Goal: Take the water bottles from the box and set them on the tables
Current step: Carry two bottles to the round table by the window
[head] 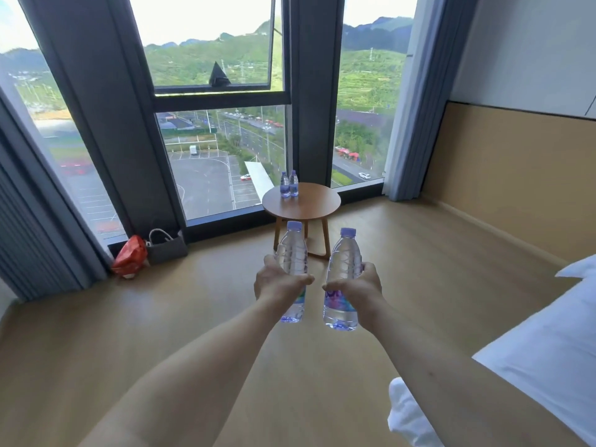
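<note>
Left grip (279,282) wraps upright bottle (293,259); right grip (354,290) wraps second bottle (343,262); round table (309,204) beyond.

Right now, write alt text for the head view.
Two hands, left hand and right hand, each hold an upright water bottle toward a round wooden table by the window, where two bottles already stand.

No text can be read; the label on the right-hand bottle (341,285) shows only blurred letters.
</note>
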`<state>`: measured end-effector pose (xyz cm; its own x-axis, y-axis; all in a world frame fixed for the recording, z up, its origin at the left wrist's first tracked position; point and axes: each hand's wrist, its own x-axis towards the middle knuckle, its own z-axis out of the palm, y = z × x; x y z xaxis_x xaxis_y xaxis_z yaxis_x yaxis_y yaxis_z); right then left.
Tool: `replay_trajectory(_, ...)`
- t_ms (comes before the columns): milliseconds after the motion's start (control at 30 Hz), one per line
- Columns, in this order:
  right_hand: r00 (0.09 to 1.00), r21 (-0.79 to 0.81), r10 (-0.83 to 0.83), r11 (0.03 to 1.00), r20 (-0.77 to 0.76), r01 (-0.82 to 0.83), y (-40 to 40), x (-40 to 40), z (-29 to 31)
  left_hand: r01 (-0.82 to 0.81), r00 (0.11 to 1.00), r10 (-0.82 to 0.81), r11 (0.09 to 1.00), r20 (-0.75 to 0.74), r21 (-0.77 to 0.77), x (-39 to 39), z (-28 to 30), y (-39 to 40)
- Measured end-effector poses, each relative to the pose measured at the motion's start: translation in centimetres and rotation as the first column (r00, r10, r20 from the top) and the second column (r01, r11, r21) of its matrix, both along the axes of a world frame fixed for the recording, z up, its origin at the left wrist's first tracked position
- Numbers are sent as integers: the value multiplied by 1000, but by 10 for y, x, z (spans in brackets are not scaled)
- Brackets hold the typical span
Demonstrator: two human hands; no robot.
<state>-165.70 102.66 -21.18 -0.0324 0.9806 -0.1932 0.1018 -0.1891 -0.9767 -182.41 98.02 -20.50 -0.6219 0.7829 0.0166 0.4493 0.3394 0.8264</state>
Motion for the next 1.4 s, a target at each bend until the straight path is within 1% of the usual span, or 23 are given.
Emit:
replay_trajectory(200, 1000, -16, 13, 1000, -16, -13, 109, -41, -19, 4, 1000, -4, 1000, -10, 6, -40, -17, 113)
replay_trajectory(367, 998, -18, 32, 999, -52, -33, 227, -73, -33, -5, 1000, 5, 1000, -2, 8, -68, -30, 229)
replay_trajectory(600, 995, -26, 90, 995, -52, -92, 388, -116, -27, -31, 999, 31, 999, -8, -28, -103, -16, 376)
replay_trajectory(767, 994, -53, 82, 995, -72, -86, 469, -146, -26, -52, 998, 53, 996, 16, -71, -130, -20, 456)
replay_trajectory(900, 996, -61, 78, 995, -39, -81, 532, -169, -30, -49, 998, 52, 996, 37, -78, -154, -26, 523)
replay_trajectory(1033, 998, -52, 56, 997, -13, -56, 601, -199, -40, -17, 999, 19, 998, 36, -56, -186, -38, 598)
replay_trajectory(1200, 1000, -41, 19, 999, 23, -18, 695, -243, -48, 61, 996, -55, 994, 70, -90, -230, -52, 704)
replay_trajectory(1267, 999, -54, -17, 998, 39, 19, 732, -257, -48, 88, 994, -79, 990, 81, -107, -245, -51, 745)
replay_trajectory(1400, 996, -49, -78, 996, 52, 81, 800, -282, -44, 151, 988, -147, 984, 45, -95, -275, -41, 824)
